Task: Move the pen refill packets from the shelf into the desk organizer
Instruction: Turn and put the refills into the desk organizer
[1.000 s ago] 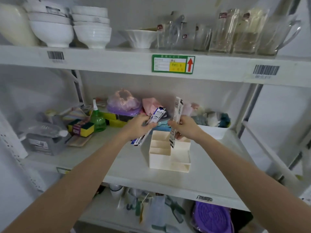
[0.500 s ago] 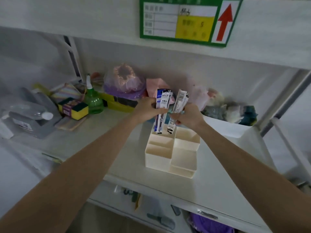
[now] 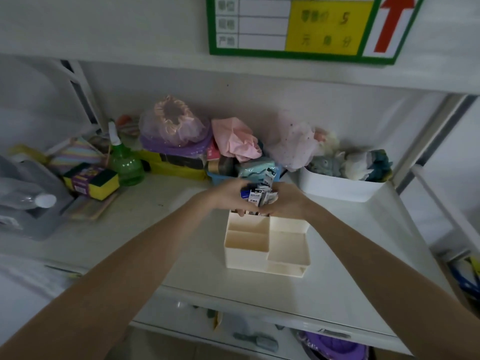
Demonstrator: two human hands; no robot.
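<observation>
Nearest us, both forearms reach in over the front edge of the shelf (image 3: 337,294) and converge at the cream desk organizer (image 3: 267,245), which stands on the shelf a little right of centre; its front tray and the two middle-left compartments show bare. Half a second back, we held the pen refill packets (image 3: 257,194) upright and well above the rear left compartment, one bundle per hand; now they have dropped, their lower ends inside that rear left slot and only the printed tops showing between our hands. Left hand (image 3: 226,196) is curled against the packets on their left side, right hand (image 3: 288,201) pressed against them from the right, so both hands are closed around the one bundle, the fingertips at the organizer's back rim. We judge the insertion nearly done: what remains is to let go and see that the packets stand without tipping. Whether more packets lie among the clutter behind we cannot tell. Beyond the hands sit the green spray bottle (image 3: 124,165), the pink cloth (image 3: 239,139) and the white bin (image 3: 340,188) of soft toys.
</observation>
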